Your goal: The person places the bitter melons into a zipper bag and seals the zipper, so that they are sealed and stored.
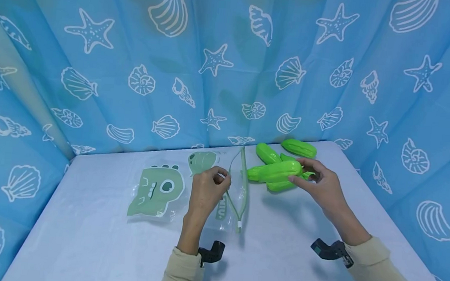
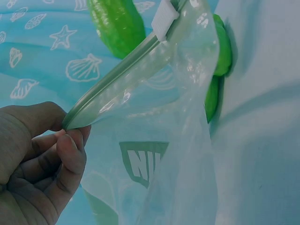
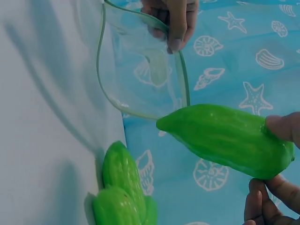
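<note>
the right hand pinches a green toy cucumber by its far end, thumb and fingertips curled round it, lifted just above the pale table. its long axis runs almost level, the free tip pointing left toward the clear zip bag. the left hand pinches the bag's green zipper rim between thumb and curled fingers, holding the mouth lifted and bowed open. in the right wrist view the cucumber's tip sits just beside the rim, not yet inside. more green cucumbers lie piled near the right hand, by the shell-print curtain. a dinosaur print marks the bag's flat part.
</note>
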A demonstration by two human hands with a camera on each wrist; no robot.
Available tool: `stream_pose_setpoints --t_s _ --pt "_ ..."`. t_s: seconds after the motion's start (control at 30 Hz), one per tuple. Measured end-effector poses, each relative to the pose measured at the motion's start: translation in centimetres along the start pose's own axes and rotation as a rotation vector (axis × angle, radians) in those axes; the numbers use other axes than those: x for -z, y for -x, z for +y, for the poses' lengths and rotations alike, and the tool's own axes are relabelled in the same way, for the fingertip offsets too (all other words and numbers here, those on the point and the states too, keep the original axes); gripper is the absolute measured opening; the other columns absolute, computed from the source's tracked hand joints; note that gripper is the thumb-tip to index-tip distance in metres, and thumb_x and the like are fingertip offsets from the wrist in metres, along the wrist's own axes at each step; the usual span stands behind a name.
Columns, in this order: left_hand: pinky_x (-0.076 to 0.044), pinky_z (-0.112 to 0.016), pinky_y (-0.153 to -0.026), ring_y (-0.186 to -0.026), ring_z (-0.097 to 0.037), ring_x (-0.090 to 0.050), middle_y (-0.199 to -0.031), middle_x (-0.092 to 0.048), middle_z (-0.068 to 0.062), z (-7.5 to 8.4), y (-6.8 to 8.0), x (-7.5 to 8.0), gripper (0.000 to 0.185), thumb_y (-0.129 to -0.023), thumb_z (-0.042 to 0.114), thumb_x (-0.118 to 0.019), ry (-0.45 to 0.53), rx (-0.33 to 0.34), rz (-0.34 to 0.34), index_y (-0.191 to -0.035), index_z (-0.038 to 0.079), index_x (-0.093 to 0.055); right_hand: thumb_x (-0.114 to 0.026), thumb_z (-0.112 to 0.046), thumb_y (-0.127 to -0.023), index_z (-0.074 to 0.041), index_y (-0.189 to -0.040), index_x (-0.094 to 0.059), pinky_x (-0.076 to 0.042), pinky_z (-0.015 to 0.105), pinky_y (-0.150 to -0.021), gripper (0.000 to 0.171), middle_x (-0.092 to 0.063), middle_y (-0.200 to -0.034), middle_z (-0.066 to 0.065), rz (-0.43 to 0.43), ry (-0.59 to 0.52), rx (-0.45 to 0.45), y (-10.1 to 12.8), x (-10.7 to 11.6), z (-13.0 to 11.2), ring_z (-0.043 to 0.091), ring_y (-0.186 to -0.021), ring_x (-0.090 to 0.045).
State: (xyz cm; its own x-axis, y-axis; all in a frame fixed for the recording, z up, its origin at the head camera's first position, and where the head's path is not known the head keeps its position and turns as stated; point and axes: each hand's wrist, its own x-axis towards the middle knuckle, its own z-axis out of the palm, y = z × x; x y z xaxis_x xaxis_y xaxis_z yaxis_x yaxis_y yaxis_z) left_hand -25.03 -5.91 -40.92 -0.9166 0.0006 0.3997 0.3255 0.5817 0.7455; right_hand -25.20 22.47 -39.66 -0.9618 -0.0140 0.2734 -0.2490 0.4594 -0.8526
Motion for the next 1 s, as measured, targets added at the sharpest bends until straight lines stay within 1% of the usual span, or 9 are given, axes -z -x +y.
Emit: stream_pose_setpoints --t_s 0.1,0.23,0.43,0.57,0.87,1.0 --pt "-0.045 -0.021 -0.041 -0.039 -0.003 -0.051 -0.061 -0.061 0.004 0.0 0.0 0.0 0.010 -0.085 0.018 -0.062 0.000 0.001 0.000 -0.088 0.011 -0.068 -0.072 -0.040 -0.077 -0.016 -0.125 -0.053 -0.040 0.016 -0.075 0.057 -0.054 -0.111 -0.001 -0.003 -0.022 -0.014 -0.2 -0.5 -0.1 0.013 -0.099 -0.046" --pt "-0.045 -0.021 -0.041 -0.040 -0.004 -0.051 -0.061 -0.061 0.004 0.1 -0.1 0.1 0.010 -0.085 0.018 -0.062 -0.006 -0.001 0.007 -0.087 0.010 -0.068 -0.071 -0.041 -0.077 -0.015 -0.126 -0.053 -0.041 0.017 -0.076 0.058 -0.055 -0.112 0.001 -0.013 -0.056 -0.037 -0.3 -1.6 -0.1 0.015 -0.100 -0.047" --pt "-0.045 -0.020 -0.042 -0.040 -0.004 -0.051 -0.062 -0.061 0.004 0.1 -0.1 0.3 0.010 -0.085 0.018 -0.062 -0.011 0.005 0.004 -0.087 0.011 -0.067 -0.072 -0.038 -0.078 -0.011 -0.129 -0.051 -0.041 0.022 -0.082 0.062 -0.055 -0.115 0.004 -0.020 -0.126 -0.059 -0.5 -3.4 -0.2 0.017 -0.103 -0.049" --pt "-0.045 -0.021 -0.042 -0.040 -0.003 -0.051 -0.062 -0.061 0.004 0.0 -0.2 0.3 0.010 -0.085 0.018 -0.062 -0.011 0.000 -0.004 -0.088 0.011 -0.068 -0.072 -0.037 -0.077 -0.011 -0.129 -0.051 -0.042 0.023 -0.084 0.062 -0.055 -0.116 0.004 -0.016 -0.156 -0.060 -0.7 -4.3 -0.6 0.017 -0.103 -0.050" --pt "-0.045 -0.019 -0.042 -0.040 -0.002 -0.051 -0.062 -0.062 0.004 0.0 -0.2 0.1 0.010 -0.085 0.017 -0.061 -0.007 -0.027 0.000 -0.089 0.010 -0.068 -0.073 -0.039 -0.076 -0.014 -0.127 -0.053 -0.044 0.021 -0.078 0.060 -0.056 -0.112 0.003 -0.043 -0.198 -0.067 -1.1 -6.3 -0.8 0.017 -0.101 -0.050" --pt "-0.045 -0.019 -0.042 -0.039 -0.003 -0.051 -0.062 -0.062 0.003 -0.1 0.0 0.1 0.011 -0.085 0.017 -0.061 0.002 -0.019 -0.014 -0.090 0.010 -0.068 -0.074 -0.038 -0.076 -0.014 -0.125 -0.054 -0.044 0.022 -0.077 0.058 -0.056 -0.112 0.004 -0.065 -0.217 -0.066 -1.1 -7.6 -0.6 0.019 -0.100 -0.050"
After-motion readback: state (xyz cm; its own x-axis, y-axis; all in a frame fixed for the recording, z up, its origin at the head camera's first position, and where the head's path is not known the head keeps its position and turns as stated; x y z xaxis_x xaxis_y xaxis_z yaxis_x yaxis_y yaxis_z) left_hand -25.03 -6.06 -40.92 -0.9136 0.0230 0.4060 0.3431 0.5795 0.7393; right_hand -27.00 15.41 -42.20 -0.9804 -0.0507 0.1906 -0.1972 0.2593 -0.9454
